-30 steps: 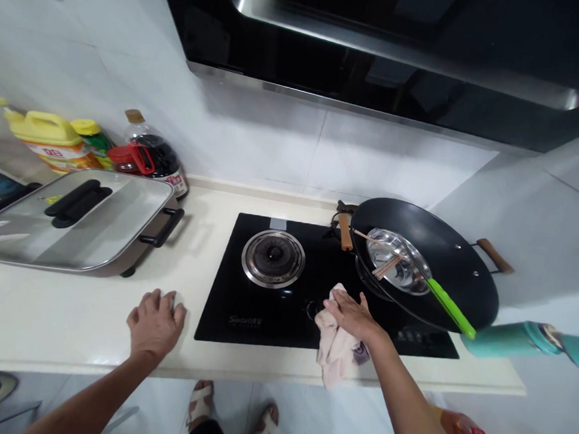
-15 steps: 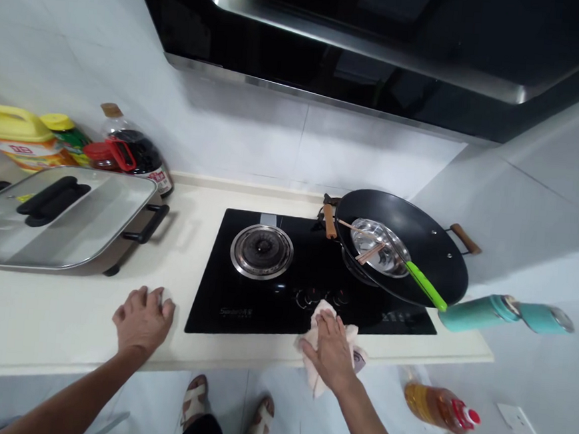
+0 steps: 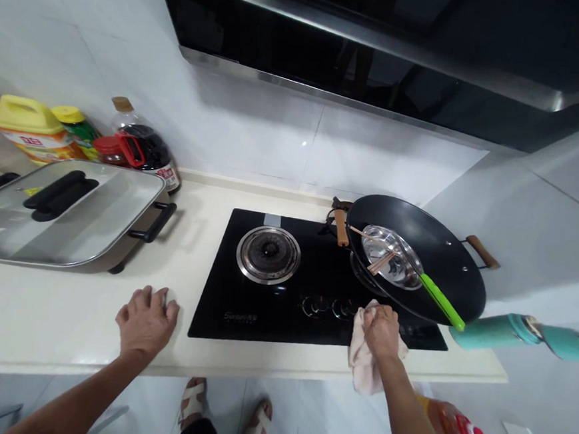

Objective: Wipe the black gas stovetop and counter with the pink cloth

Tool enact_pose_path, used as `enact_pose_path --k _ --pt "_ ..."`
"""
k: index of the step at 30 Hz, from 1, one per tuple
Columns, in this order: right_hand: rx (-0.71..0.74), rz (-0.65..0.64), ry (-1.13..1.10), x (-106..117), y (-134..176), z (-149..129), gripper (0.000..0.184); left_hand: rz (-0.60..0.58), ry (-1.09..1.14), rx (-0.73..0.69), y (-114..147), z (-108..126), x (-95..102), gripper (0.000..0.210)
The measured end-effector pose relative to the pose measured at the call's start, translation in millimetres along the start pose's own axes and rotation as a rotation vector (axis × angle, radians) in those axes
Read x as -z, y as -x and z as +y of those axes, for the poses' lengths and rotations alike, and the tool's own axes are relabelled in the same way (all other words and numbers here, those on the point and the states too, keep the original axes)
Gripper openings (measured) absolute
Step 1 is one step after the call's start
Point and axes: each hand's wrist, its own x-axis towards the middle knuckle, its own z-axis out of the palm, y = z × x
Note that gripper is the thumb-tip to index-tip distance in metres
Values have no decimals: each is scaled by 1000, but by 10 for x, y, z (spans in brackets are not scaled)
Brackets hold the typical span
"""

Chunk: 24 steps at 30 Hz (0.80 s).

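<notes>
Clasping a crumpled pale-pink cloth point(image 3: 366, 369), likely soft and light, by its top, our right hand point(image 3: 382, 328) curls lower right. Our left hand point(image 3: 146, 319) lies loosely spread.

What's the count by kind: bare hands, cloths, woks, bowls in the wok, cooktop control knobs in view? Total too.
Left hand and right hand: 2
Cloth: 1
Wok: 1
Metal bowl: 1
Control knobs: 2
Total: 7
</notes>
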Motion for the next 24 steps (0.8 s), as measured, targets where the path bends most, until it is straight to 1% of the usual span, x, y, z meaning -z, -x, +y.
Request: enact_pose_path --k 2,5,7,9,11,14,16,19,20,21,22,24 --pt "11 -27 22 -41 -244 -65 45 17 8 -11 4 -8 -18 55" --pt "27 -47 -2 -119 -560 -181 46 29 -5 -19 7 -18 -30 54" --pt "28 -58 -22 -149 -680 -236 50 10 -25 -15 5 -23 -29 54" --pt "44 -71 -49 -138 -716 -259 55 -6 -42 -8 1 -28 -27 53" --pt "72 -83 -80 -92 -688 -261 61 -6 -47 -8 -1 -31 -27 53" --pt "90 -77 -108 -13 -554 -248 71 3 -36 -12 0 -33 -30 53" --pt "26 -32 -92 18 -403 -228 75 4 -30 -9 1 -32 -31 53" --pt "-155 47 -11 39 -134 -160 78 10 -30 -8 2 -35 -37 53" --pt "-204 56 22 50 -59 -131 78 10 -28 -8 3 -38 -40 53" --pt "-233 42 46 67 -6 -105 79 9 -26 -9 3 -43 -44 53" --pt "-255 -1 52 90 19 -86 81 7 -25 -7 3 -48 -48 53" --pt "-285 -136 22 154 -21 -89 85 5 -28 -9 3 -60 -54 53"
